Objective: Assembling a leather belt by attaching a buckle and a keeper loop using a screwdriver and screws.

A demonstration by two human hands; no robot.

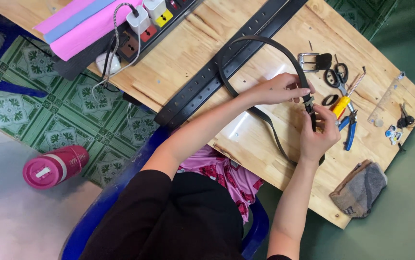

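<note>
We grip the belt (265, 48) end with both hands, left hand (281, 89) and right hand (317, 135) closed on it; the buckle (313, 61) lies unattached on the tabletop (188, 53).

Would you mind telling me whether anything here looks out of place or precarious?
One thing stands out: a grey cloth bundle sits at the corner of the wooden table, overhanging its edge. A pink bottle also lies on its side on the floor. Both hands, left and right, hold the black belt.

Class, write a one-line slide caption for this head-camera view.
Both hands, left hand and right hand, hold a looped black belt above a wooden table.
</note>
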